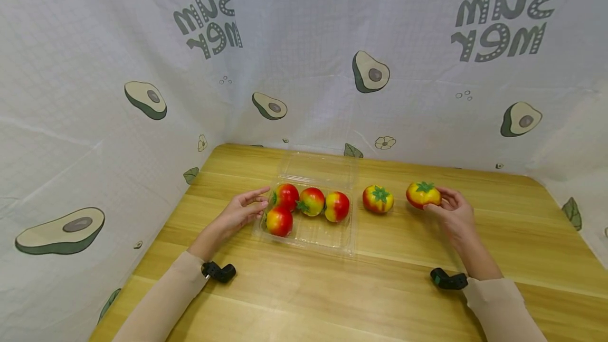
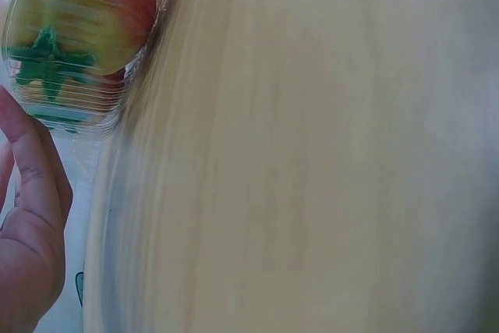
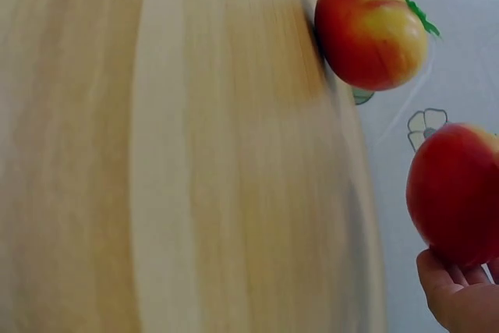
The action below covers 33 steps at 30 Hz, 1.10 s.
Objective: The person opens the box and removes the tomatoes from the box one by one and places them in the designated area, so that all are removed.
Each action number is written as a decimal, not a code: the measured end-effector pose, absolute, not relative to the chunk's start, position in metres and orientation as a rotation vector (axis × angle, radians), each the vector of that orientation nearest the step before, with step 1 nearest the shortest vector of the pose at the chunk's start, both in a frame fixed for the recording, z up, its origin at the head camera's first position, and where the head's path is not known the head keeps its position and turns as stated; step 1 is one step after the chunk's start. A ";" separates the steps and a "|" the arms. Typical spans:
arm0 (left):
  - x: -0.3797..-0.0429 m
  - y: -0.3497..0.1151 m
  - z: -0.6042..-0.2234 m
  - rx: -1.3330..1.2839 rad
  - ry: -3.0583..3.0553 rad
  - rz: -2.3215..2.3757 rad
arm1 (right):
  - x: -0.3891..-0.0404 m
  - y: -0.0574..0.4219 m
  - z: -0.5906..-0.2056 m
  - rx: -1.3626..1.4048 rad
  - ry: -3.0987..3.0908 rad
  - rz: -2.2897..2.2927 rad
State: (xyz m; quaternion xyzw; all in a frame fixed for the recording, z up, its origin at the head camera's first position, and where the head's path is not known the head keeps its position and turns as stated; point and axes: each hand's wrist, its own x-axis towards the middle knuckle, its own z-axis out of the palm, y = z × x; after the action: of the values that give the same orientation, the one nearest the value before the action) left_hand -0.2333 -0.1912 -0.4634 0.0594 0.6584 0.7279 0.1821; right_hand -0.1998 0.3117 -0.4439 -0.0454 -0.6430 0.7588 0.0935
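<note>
Here, right of centre, a glossy persimmon-like fruit is pinched by the right hand, thumb opposing fingers; probably light, firm and slippery (best gripped around its sides). Left of centre, the left hand is held beside the clear clamshell box, fingers loosely spread.

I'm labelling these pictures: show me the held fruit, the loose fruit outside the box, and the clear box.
Held fruit (image 1: pixel 421 198), head view: side below its leaves.
Loose fruit (image 1: pixel 377 204), head view: side below its leaves.
Clear box (image 1: pixel 317 232), head view: bare floor near its front.
</note>
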 end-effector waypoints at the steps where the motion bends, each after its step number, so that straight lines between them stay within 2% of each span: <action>1: -0.233 -0.191 -0.463 0.171 1.857 2.054 | -0.200 0.312 -0.444 -0.137 -1.906 2.254; 33: -0.232 -0.191 -0.463 0.158 1.861 2.059 | -0.197 0.333 -0.453 -0.269 -1.834 2.307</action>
State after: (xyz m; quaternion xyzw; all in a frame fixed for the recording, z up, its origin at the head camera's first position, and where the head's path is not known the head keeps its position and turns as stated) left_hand -0.2324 -0.1911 -0.4633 0.0559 0.6587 0.7285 0.1798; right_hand -0.1966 0.3332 -0.4529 -0.0904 -0.6173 0.7762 0.0910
